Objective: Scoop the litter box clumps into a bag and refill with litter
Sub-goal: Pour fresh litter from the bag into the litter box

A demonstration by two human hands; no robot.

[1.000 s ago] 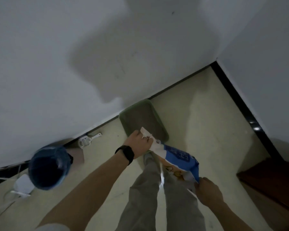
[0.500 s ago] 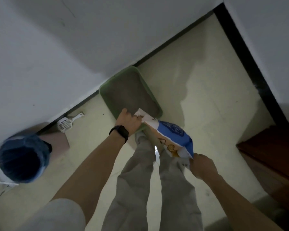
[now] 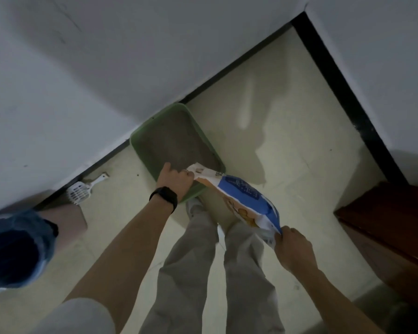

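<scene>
- Pale cream floor tiles (image 3: 287,145) meet white walls along a black baseboard (image 3: 343,88), which forms a corner at the upper right of the frame.
- A green litter box (image 3: 140,153) sits on the floor at the centre, one short end against the baseboard. Grey litter (image 3: 176,138) covers its bottom.
- A blue, white and orange litter bag (image 3: 241,191) hangs slanted just right of centre. Its white top end is over the near right corner of the box and its bottom end is lower right.
- The left hand (image 3: 175,179) grips the bag's top end with curled fingers, one finger sticking out over the litter. A black wristband (image 3: 164,197) circles that wrist.
- The right hand (image 3: 292,247) is closed around the bag's bottom corner, fingers curled over it.
- Whether litter is coming out of the bag cannot be told in the dim light.
- A white slotted scoop (image 3: 79,192) lies on the floor against the baseboard, left of the box and apart from it.
- A bin with a blue liner (image 3: 34,222) stands at the lower left edge, with a brown box (image 3: 70,218) just beside it.
- Grey trousers (image 3: 193,261) and a pale shoe (image 3: 193,203) show at the lower centre, the shoe close to the near edge of the box.
- Dark brown wooden furniture (image 3: 391,227) fills the right edge.
</scene>
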